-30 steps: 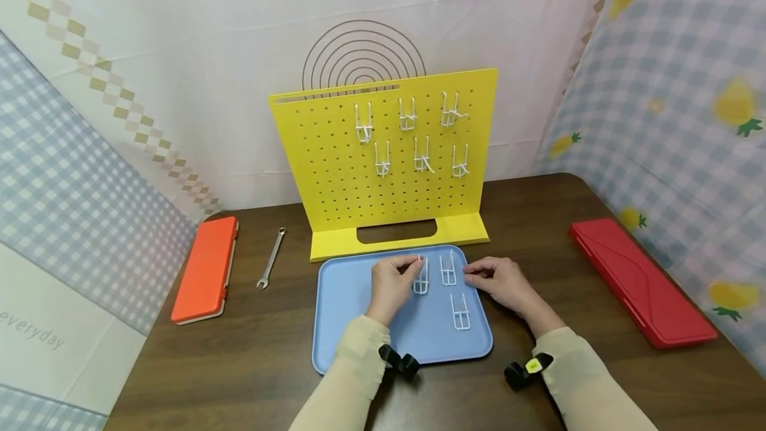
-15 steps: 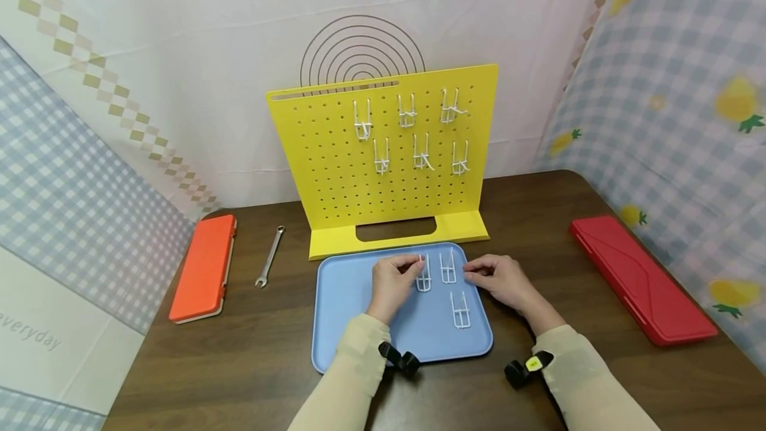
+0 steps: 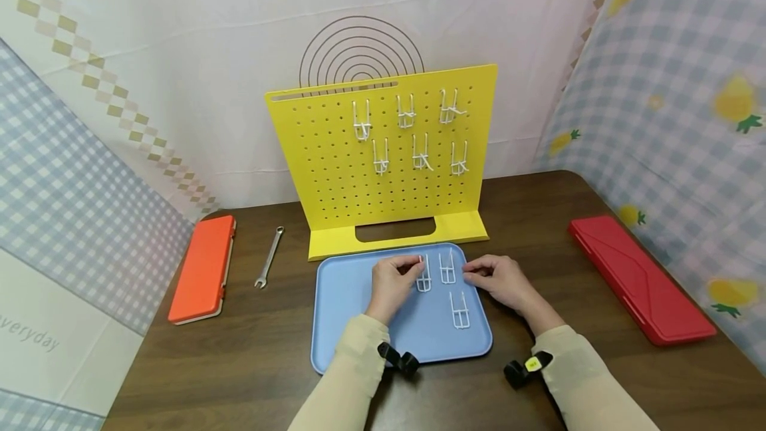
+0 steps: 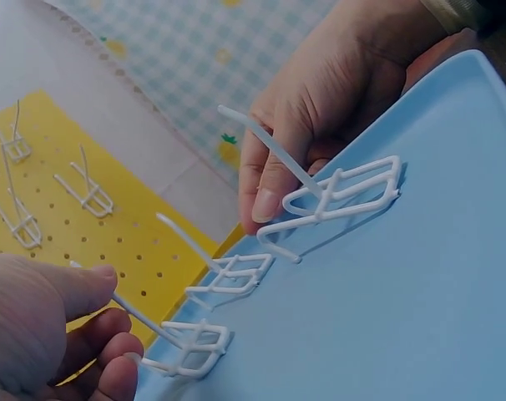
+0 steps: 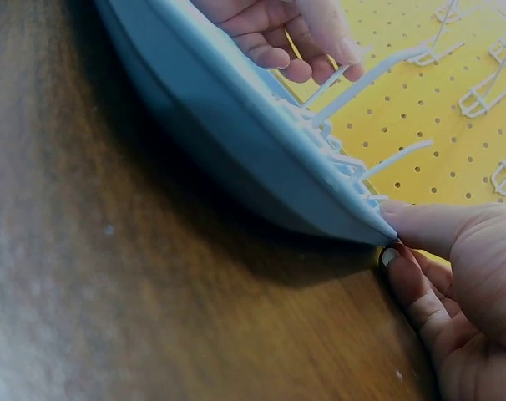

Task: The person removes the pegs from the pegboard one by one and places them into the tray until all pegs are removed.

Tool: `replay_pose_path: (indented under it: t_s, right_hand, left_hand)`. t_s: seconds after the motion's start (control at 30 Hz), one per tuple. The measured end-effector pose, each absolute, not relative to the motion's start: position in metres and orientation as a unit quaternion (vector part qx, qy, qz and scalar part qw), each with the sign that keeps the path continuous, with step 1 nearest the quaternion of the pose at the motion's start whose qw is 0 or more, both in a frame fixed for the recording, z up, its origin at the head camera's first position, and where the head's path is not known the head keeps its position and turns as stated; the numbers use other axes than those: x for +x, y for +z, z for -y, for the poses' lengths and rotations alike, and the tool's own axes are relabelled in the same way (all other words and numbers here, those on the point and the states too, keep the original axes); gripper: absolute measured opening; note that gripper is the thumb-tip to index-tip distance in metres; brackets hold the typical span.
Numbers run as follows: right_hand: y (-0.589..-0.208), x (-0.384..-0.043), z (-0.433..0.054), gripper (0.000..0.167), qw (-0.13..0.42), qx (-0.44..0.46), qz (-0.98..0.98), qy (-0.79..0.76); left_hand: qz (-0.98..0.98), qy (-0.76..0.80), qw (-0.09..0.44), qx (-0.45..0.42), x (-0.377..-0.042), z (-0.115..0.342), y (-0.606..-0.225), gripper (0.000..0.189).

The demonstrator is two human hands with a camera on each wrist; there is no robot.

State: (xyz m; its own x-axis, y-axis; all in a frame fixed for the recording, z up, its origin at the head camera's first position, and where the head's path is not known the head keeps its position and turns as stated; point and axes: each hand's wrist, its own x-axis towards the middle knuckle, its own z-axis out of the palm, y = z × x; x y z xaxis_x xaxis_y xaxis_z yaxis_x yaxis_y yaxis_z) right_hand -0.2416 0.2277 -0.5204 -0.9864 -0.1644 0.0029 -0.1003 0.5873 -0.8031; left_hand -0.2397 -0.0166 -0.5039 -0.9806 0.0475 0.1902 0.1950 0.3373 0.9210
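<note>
Three white wire pegboard hooks lie on the blue tray (image 3: 353, 324) with their prongs sticking up. My left hand (image 3: 391, 283) pinches the prong of the leftmost hook (image 3: 424, 281), which rests at the tray's back part. Beside it is a second hook (image 3: 447, 275), and a third hook (image 3: 460, 318) lies nearer the front. My right hand (image 3: 499, 279) holds the tray's right rim near the back corner. In the right wrist view the thumb (image 5: 428, 225) is above the rim and a fingertip below it.
Behind the tray stands a yellow pegboard (image 3: 335, 185) with several white hooks hung in two rows. An orange case (image 3: 203, 268) and a wrench (image 3: 270, 257) lie left on the wooden table (image 3: 251, 351). A red case (image 3: 640, 278) lies right.
The hook at my left hand has shifted slightly right and toward the back over the second. The right hand stays at the tray rim.
</note>
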Motion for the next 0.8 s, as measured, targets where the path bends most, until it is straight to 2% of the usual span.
replay_pose_path:
  t_s: [0.37,0.57,0.8]
  right_hand:
    - [-0.521,-0.242,-0.228,0.023,0.033,-0.079,-0.89,-0.447]
    - [-0.521,-0.242,-0.227,0.022,0.037,-0.074,-0.891,-0.447]
    - [-0.52,-0.241,-0.226,0.022,0.037,-0.071,-0.892,-0.445]
  left_hand:
    - [0.813,-0.562,0.117,-0.1,-0.234,0.033,-0.464,0.019]
    - [0.794,-0.594,0.097,-0.085,-0.242,0.05,-0.441,0.022]
    - [0.731,-0.674,0.072,-0.081,-0.276,0.067,-0.42,0.035]
